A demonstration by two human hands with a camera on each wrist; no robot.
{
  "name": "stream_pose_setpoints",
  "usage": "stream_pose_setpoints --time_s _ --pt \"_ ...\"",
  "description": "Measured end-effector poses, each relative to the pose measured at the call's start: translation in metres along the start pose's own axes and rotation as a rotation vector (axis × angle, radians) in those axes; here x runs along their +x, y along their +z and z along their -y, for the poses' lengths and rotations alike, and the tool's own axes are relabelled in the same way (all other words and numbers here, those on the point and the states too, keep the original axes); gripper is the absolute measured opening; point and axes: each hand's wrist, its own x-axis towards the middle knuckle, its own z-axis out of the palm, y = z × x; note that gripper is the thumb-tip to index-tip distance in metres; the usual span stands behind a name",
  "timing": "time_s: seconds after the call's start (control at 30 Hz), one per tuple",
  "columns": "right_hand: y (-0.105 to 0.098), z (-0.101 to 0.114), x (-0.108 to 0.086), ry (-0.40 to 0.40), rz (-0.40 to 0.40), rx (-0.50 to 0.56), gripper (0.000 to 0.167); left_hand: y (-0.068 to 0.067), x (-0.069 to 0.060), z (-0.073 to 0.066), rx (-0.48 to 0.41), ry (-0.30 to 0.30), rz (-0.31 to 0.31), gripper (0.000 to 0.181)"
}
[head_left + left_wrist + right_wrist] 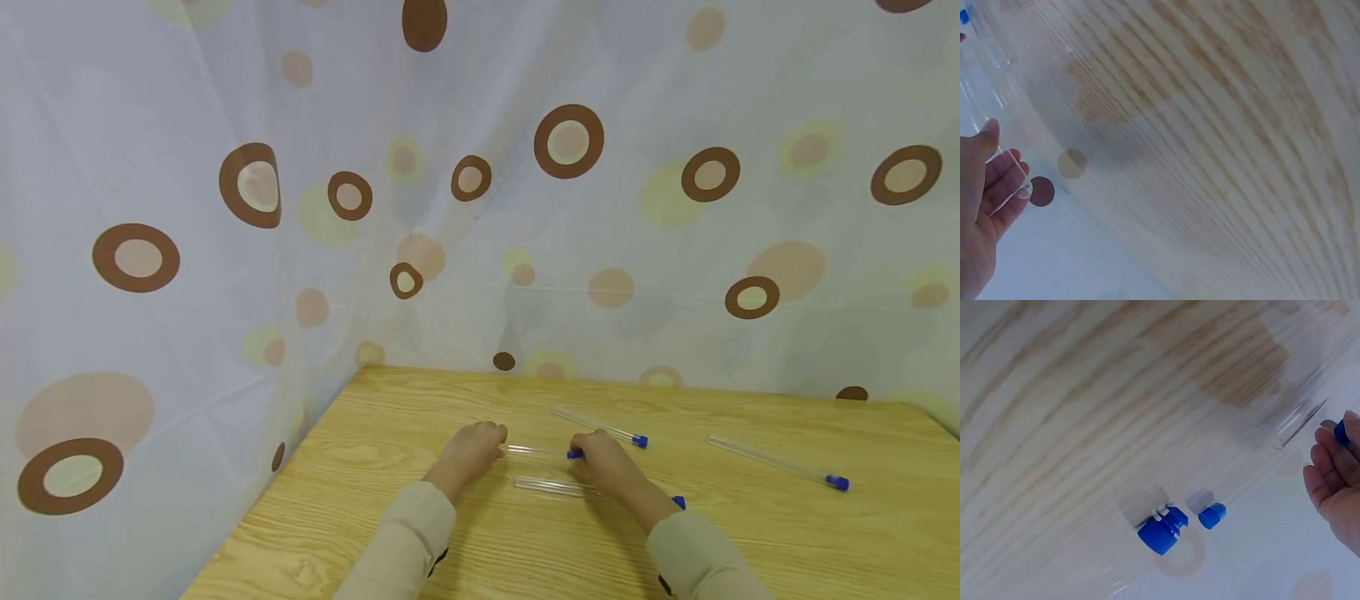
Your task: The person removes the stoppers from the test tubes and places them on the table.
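Observation:
Between my two hands a clear test tube (534, 451) with a blue cap (574, 454) lies roughly level above the table. My left hand (471, 450) grips its rounded end; the left wrist view shows the thumb and fingers of this hand (988, 187) around the tube. At the other end my right hand (606, 462) pinches the blue cap, which is partly hidden by the fingers in the right wrist view (1341, 432). Just in front lies another clear tube (551, 485), partly covered by my right wrist, with a blue cap (678, 502) showing beyond it.
Behind the right hand a capped tube (592, 422) rests slantwise on the wooden table (360, 492). Farther right lies one more (772, 457) with a blue cap. A spotted curtain (480, 225) hangs along the table's back and left sides.

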Motion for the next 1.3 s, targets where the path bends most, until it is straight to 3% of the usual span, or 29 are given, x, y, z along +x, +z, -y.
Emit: stream_pose_setpoints --time_s 0.27,0.67,0.83,0.87,1.03,1.07,1.1,1.3 --pt "-0.005 0.006 -0.003 -0.040 0.000 -0.029 0.005 -0.005 -0.009 0.001 0.007 0.026 -0.033 0.018" --pt "-0.013 0.008 -0.010 -0.094 0.007 -0.040 0.004 -0.017 -0.017 -0.005 0.024 0.046 -0.024 0.020" --pt "-0.015 0.006 -0.015 -0.113 0.022 -0.013 0.005 -0.013 -0.018 -0.006 0.017 0.077 -0.036 0.018" --pt "-0.016 0.005 -0.016 -0.116 0.020 -0.006 0.005 -0.002 -0.014 -0.002 0.021 0.102 -0.063 0.017" --pt "-0.016 0.001 -0.021 -0.173 -0.017 -0.032 0.004 0.000 -0.015 -0.005 0.052 0.132 -0.092 0.017" --pt "-0.016 0.000 -0.022 -0.184 -0.026 -0.039 0.004 0.000 -0.015 -0.006 0.059 0.135 -0.097 0.017" --pt "-0.017 -0.001 -0.023 -0.194 -0.030 -0.041 0.004 -0.011 -0.019 -0.012 0.064 0.121 -0.077 0.017" --pt "-0.019 -0.006 -0.030 -0.251 -0.027 -0.020 0.006 -0.016 -0.022 -0.021 0.080 0.120 -0.068 0.018"
